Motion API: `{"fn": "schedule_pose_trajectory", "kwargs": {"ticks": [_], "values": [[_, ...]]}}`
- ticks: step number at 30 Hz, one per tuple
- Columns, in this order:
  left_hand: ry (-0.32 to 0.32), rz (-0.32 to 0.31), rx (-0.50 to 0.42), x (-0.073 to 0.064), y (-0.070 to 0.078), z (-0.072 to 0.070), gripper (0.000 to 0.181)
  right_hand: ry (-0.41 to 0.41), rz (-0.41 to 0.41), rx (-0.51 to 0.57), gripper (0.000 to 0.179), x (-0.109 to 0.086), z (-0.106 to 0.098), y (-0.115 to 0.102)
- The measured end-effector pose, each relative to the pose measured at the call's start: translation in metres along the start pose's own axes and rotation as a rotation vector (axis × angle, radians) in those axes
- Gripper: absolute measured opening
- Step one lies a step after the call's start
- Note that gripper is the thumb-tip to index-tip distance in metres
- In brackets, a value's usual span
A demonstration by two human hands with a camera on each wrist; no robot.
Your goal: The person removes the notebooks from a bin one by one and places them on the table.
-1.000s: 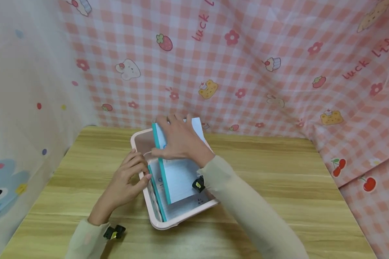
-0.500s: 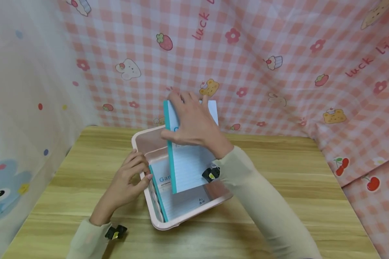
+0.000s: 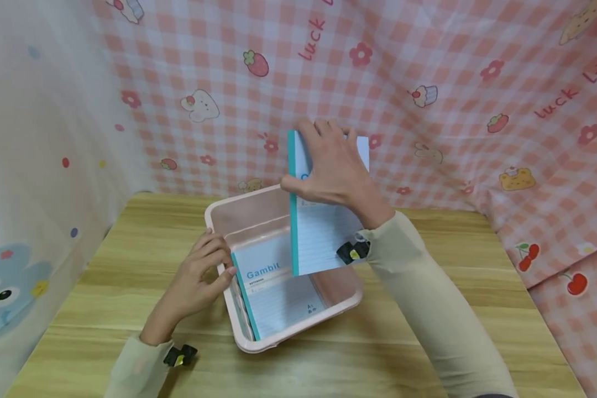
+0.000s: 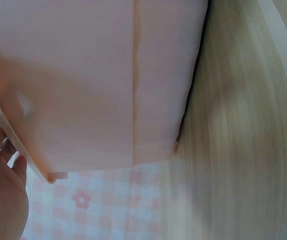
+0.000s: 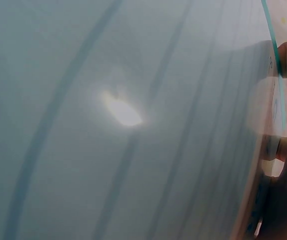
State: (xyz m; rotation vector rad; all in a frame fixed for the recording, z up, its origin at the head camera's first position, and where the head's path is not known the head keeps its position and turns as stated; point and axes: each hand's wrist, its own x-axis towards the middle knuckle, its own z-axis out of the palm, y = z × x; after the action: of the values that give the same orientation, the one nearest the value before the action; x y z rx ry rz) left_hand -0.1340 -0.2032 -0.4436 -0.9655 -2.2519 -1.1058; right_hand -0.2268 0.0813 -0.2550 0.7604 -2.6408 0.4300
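My right hand [image 3: 330, 168] grips a notebook [image 3: 323, 237] with a pale lined cover and teal spine, fingers over its top edge and thumb at the spine. The notebook stands nearly upright above the right part of a pale pink plastic bin [image 3: 254, 215]. In the right wrist view its lined cover [image 5: 133, 150] fills most of the picture. My left hand [image 3: 194, 282] holds the bin's left rim, fingers hooked over it; the left wrist view shows this hand [image 4: 3, 175] at the rim too. Inside the bin lies another notebook [image 3: 283, 309], marked "Gambit", also teal-spined.
The bin stands on a wood-grain table [image 3: 428, 331]. A pink checked curtain [image 3: 378, 72] hangs behind the table and along its right side. On the left hangs a white printed curtain [image 3: 45, 138].
My right hand has lifted the notebook up and to the right, uncovering more of the notebook in the bin. My left hand has stayed at the rim.
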Motion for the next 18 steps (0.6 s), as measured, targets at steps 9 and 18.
{"fn": "schedule_pose_trajectory", "kwargs": {"ticks": [9,18], "values": [[-0.002,-0.001,0.001,0.002,0.000,-0.001,0.016,-0.043,0.114,-0.014,0.078,-0.009,-0.001,0.048],[-0.019,-0.016,0.006,-0.001,0.002,-0.003,0.017,-0.112,0.175,-0.060,0.074,-0.026,0.013,0.095]]}}
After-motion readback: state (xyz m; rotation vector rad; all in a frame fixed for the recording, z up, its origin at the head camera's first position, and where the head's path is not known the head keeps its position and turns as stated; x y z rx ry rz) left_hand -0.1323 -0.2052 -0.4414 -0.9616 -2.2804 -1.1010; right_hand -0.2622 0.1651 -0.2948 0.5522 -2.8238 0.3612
